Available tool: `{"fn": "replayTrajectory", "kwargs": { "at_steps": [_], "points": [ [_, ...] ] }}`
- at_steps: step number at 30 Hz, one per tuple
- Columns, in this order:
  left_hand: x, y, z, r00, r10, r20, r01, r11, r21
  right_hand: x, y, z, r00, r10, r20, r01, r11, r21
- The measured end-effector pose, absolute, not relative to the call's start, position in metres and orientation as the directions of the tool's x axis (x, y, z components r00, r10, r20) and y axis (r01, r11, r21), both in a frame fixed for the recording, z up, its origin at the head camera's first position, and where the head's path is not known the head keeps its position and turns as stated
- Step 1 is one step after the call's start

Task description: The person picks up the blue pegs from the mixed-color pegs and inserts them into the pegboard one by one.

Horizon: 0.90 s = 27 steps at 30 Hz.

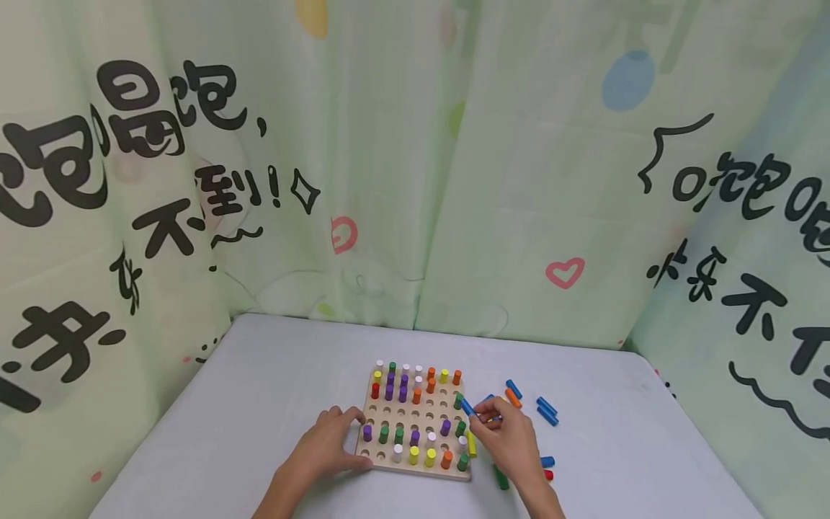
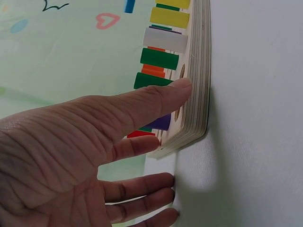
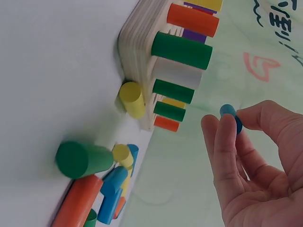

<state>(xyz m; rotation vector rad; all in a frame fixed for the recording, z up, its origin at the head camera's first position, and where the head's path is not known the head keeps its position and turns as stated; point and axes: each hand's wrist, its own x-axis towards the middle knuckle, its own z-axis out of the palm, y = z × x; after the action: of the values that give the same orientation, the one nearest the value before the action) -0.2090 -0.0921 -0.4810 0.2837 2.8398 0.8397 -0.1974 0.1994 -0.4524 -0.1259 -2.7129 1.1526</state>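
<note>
A wooden pegboard (image 1: pixel 415 471) with round holes carries purple, green, white, yellow, orange and red pegs, mostly in its far and near rows. My left hand (image 1: pixel 324 443) holds the board by its near left corner, thumb on the front edge and index finger at the left side. The other fingers of that hand stretch out past the board in the left wrist view. Between thumb and fingertips my right hand (image 1: pixel 511 436) pinches a blue peg (image 1: pixel 468 407), tilted, just off the board's right edge. Near it a green peg (image 1: pixel 458 401) stands in the right column.
Right of the board lie loose pegs: blue pegs (image 1: pixel 547 410), an orange peg (image 1: pixel 513 398), a yellow peg (image 1: pixel 472 444) against the board's side, a green peg (image 1: pixel 501 477) and a red peg (image 1: pixel 548 475). A white-covered table (image 1: pixel 279 375) meets a printed curtain (image 1: pixel 389 274) behind.
</note>
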Motion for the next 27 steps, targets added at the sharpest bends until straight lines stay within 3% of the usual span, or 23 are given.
{"fn": "replayTrajectory", "kwargs": {
  "at_steps": [27],
  "points": [
    [-0.21,-0.093,-0.484,-0.969,0.221,-0.112,0.127,0.831,0.541,-0.2,0.157,-0.448,-0.976,0.047,0.212,-0.145,0.587,-0.796]
  ]
}}
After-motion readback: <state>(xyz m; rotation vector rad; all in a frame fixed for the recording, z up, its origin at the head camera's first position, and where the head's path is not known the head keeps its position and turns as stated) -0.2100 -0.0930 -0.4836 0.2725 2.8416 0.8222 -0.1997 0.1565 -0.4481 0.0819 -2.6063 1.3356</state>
